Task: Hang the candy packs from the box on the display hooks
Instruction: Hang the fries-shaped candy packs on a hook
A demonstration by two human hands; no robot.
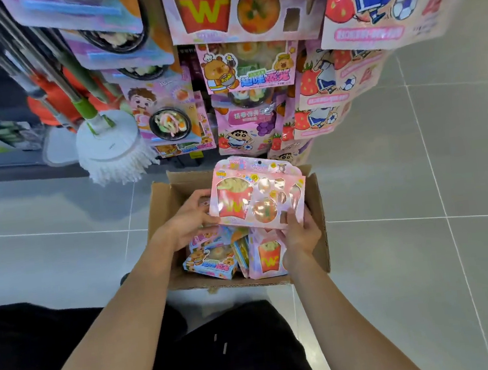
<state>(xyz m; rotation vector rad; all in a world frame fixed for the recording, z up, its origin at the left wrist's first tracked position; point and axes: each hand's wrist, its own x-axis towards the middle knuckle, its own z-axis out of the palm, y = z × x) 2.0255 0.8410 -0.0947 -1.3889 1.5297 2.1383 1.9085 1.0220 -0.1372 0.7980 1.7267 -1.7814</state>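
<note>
A pink candy pack (pixel 257 195) with a red fries picture is held flat above the open cardboard box (pixel 160 205) on the floor. My left hand (pixel 190 220) grips the pack's left edge. My right hand (pixel 300 233) pinches its lower right corner, thumb on top. Inside the box lie more packs: a blue one (pixel 211 262) and another pink fries pack (pixel 268 257). The display rack (pixel 250 69) rises behind the box, full of hanging pink packs; its hooks are hidden by them.
Mops (pixel 109 144) with metal handles lean at the left of the rack. Grey tiled floor (pixel 418 196) spreads to the right and left of the box. My legs in black trousers (pixel 194 355) fill the bottom.
</note>
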